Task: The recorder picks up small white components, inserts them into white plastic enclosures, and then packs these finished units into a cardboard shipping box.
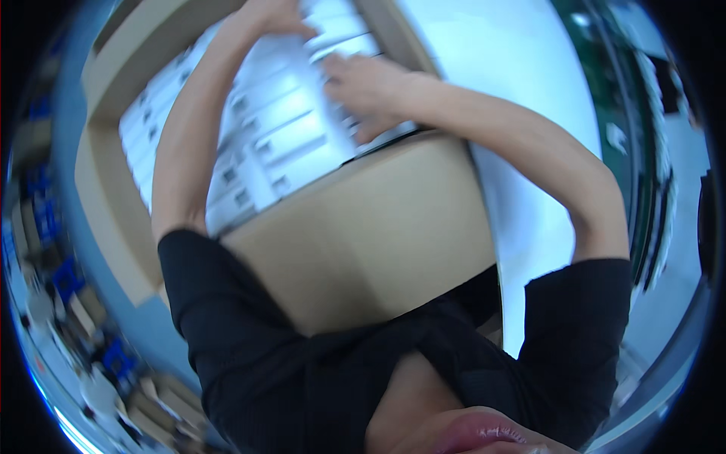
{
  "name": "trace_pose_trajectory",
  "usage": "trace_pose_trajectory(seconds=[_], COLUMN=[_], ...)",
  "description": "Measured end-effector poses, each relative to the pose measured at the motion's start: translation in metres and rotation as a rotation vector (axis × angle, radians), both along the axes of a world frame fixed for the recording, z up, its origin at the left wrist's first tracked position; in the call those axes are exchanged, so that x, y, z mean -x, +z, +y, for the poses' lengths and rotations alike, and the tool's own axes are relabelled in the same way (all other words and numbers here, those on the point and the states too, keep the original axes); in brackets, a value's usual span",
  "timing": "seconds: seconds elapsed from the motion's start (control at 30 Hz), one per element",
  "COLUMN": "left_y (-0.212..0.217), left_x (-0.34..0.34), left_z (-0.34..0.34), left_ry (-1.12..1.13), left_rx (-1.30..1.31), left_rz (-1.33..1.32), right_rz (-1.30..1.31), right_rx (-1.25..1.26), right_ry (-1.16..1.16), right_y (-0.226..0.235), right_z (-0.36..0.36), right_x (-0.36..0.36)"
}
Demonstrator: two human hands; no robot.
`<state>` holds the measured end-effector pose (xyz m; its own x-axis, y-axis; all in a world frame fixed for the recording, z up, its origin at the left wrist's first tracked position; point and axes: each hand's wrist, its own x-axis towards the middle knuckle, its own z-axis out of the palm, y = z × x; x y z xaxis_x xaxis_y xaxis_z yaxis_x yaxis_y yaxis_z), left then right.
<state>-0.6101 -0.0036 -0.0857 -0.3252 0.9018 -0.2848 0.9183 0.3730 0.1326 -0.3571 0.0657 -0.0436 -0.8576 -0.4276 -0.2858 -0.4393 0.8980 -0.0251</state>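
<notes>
A large open cardboard box (393, 216) holds rows of small white packs (291, 136) with dark square marks. Over the far part of these packs, my left hand (276, 15) reaches in near the top edge of the view, which cuts off part of it. Its thumb stands out from the hand and I see nothing held. My right hand (368, 92) lies over the packs at the box's right side, thumb and fingers apart. Both hands are somewhat blurred, so whether the fingertips press on a pack is unclear.
Cardboard flaps (113, 204) stand folded outward on the left. A white tabletop (522, 189) runs along the right side, with a green strip of equipment (631, 151) beyond it. Blue bins and cartons (68, 280) line the far left, blurred.
</notes>
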Motion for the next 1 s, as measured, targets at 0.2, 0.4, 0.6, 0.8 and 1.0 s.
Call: trace_pose_trajectory(seconds=[0.2, 0.4, 0.6, 0.8, 1.0], left_y=[0.045, 0.11, 0.171, 0.09, 0.084], left_x=[-0.036, -0.038, -0.107, -0.223, -0.281], left_z=[-0.03, -0.042, 0.038, 0.201, 0.245], left_ry=[0.138, 0.07, 0.107, -0.116, -0.108], left_rx=[-0.246, -0.461, -0.57, -0.534, -0.49], left_rz=[0.06, -0.157, -0.126, -0.006, 0.104], right_rz=[0.15, 0.458, 0.377, -0.101, -0.127], right_rx=[0.072, 0.16, -0.094, -0.366, -0.314], right_ry=[0.097, 0.021, -0.072, -0.206, -0.263], right_y=[0.016, 0.111, 0.175, 0.145, 0.123], right_z=[0.008, 0.044, 0.109, 0.174, 0.21], right_x=[-0.013, -0.058, -0.171, -0.254, -0.273])
